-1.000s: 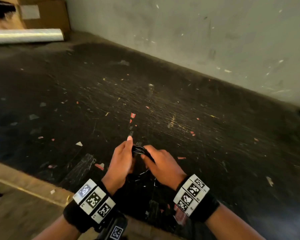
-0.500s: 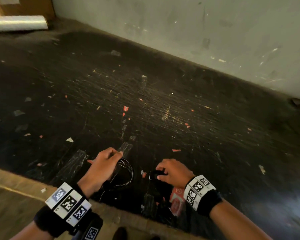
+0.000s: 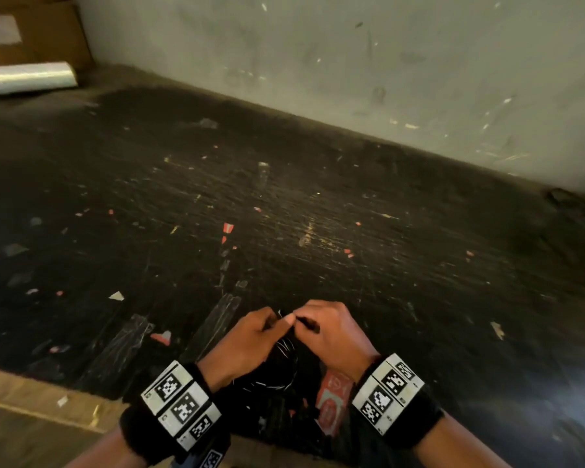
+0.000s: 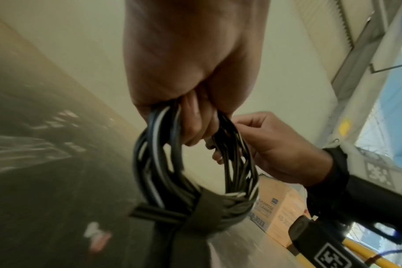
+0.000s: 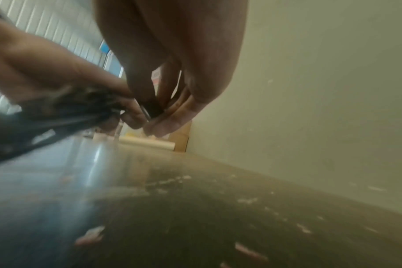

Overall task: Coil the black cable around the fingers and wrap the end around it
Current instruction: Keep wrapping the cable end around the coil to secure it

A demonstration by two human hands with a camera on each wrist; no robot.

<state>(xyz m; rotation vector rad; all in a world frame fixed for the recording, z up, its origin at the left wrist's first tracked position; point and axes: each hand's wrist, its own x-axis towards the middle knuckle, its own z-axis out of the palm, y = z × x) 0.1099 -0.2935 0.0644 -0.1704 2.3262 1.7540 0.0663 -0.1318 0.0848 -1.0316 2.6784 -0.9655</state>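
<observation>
Head view: scratched black table (image 3: pixel 318 214), flecked with scraps, butting against a scuffed pale wall (image 3: pixel 352 55); foil roll (image 3: pixel 27 77) and box (image 3: pixel 38 32) at the table's far left corner. Left hand (image 3: pixel 247 339) and right hand (image 3: pixel 331 329) together above the near edge.

Left wrist view: left fingers (image 4: pixel 195 116) hooked through the coiled cable (image 4: pixel 163 174).

Right wrist view: right fingertips (image 5: pixel 170 121) pinching its plug (image 5: pixel 153 108).

Your two hands meet low in the middle of the head view, knuckles up. Your left hand (image 3: pixel 247 336) has its fingers (image 4: pixel 195 125) curled tight around the black cable (image 4: pixel 154 163). Your right hand (image 3: pixel 331 327) pinches the cable's end with thumb and fingertips (image 5: pixel 170 123). Both wrists wear black bands, near the bottom edge.
</observation>
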